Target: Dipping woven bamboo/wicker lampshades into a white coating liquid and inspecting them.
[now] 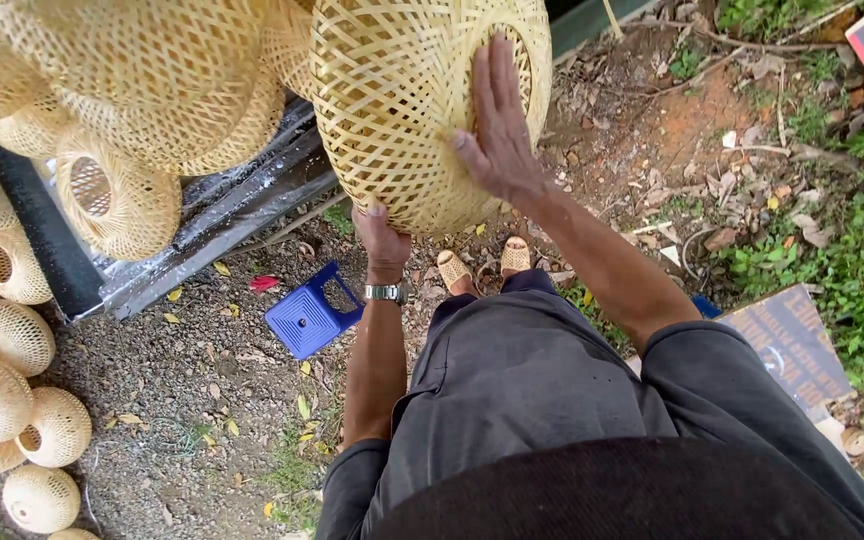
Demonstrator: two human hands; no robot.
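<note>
The woven bamboo basket (pixel 402 110) rests between the left hand (pixel 382 240) gripping beneath and the right hand's (pixel 500 125) flat, spread fingers (pixel 497 70).

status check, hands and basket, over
Left hand grips woven basket from below. Right hand flat on its side. Blue stool on ground below.

One large woven bamboo basket (pixel 407 110) is held up between two hands, the left hand (pixel 382 238) and the right hand (pixel 497 125). About a dozen smaller woven baskets (pixel 12 335) show along the left edge and top left corner of the ground, some cut off. There is one blue plastic stool (pixel 307 318), one wristwatch (pixel 386 293) and two sandals (pixel 455 270).
</note>
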